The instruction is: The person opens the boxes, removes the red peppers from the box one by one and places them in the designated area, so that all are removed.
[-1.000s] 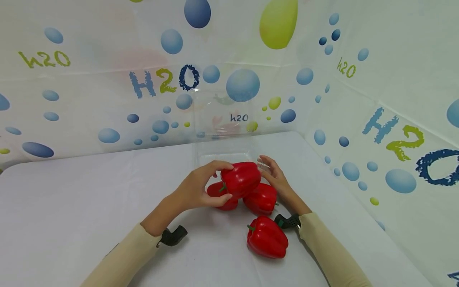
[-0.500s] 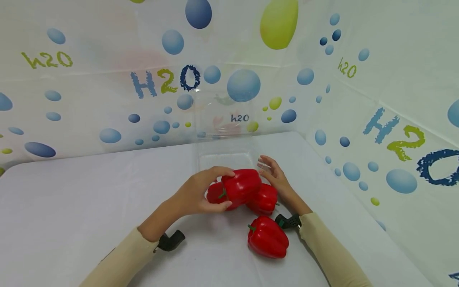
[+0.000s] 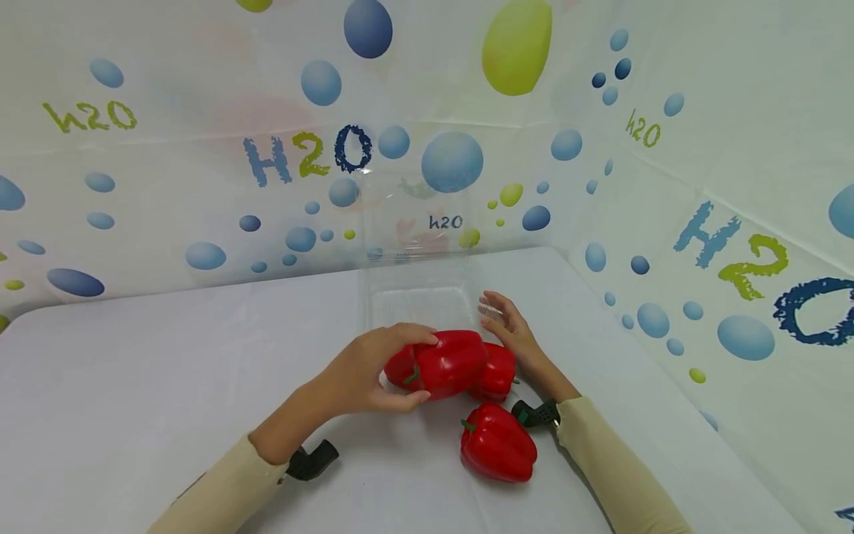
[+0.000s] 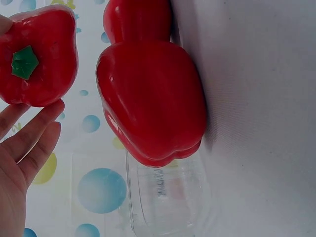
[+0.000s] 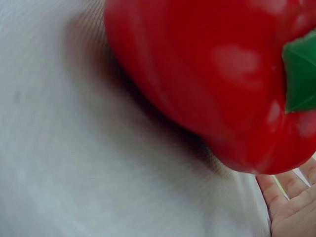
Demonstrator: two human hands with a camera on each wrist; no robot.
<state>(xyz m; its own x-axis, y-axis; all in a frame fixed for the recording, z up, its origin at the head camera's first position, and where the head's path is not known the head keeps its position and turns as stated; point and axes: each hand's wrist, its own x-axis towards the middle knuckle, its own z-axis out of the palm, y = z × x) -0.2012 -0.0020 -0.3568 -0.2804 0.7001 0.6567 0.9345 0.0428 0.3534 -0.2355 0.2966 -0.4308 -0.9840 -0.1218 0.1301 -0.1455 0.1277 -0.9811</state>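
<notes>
In the head view my left hand grips a red bell pepper with a green stem, thumb and fingers on opposite sides. Behind it, partly hidden, lie a second red bell pepper and a third one. Another bell pepper rests on the table closer to me. My right hand holds nothing visible, its fingers loosely bent beside the right side of a clear plastic container. In the left wrist view the held bell pepper appears apart from the nearest lying one.
The container's clear lid stands raised at the back. White cloth covers the table. A printed curtain hangs behind and along the right side. Dark wrist cameras sit below both wrists, the left one close above the cloth.
My left hand has lowered the bell pepper toward me, so it covers more of the pepper behind it and shows more of the container. My right hand has stayed in place.
</notes>
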